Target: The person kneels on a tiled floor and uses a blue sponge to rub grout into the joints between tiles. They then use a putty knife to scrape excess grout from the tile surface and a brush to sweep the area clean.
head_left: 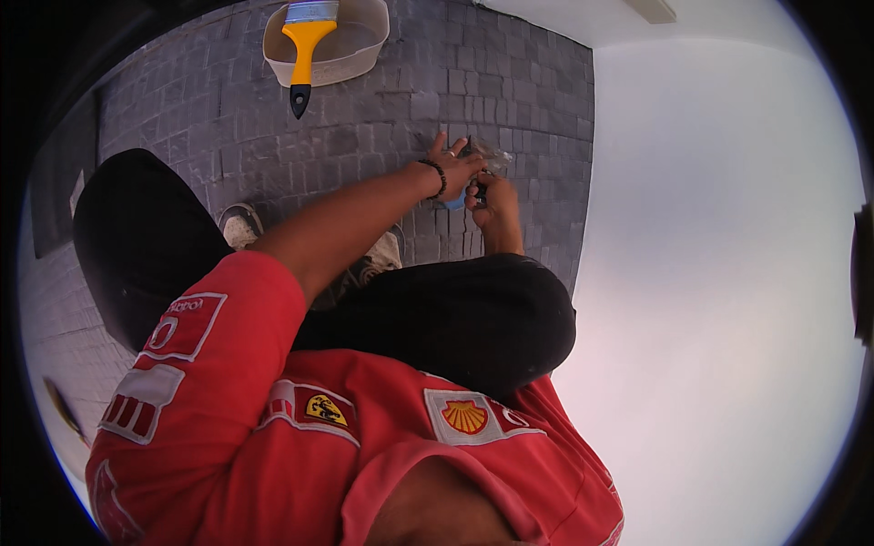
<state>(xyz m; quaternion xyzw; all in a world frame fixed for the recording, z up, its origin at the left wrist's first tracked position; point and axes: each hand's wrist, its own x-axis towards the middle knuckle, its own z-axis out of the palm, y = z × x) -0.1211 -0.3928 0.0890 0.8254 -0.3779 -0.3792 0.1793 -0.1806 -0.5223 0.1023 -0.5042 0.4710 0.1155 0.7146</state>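
My left hand (452,170), with a dark beaded bracelet at the wrist and a ring, reaches over the grey paved floor with its fingers spread. Right beside it, my right hand (497,202) is closed around a small dark object (481,193), mostly hidden by the fingers. A crumpled piece of clear plastic (496,160) lies at the far side of both hands. Just below my left hand shows a bit of something blue (453,202), too covered to name.
A paintbrush (309,45) with a yellow and black handle rests across a beige tub (369,64) at the far left. The white wall (710,237) rises close on the right. My bent knees (455,314) and shoes (241,226) are near the hands.
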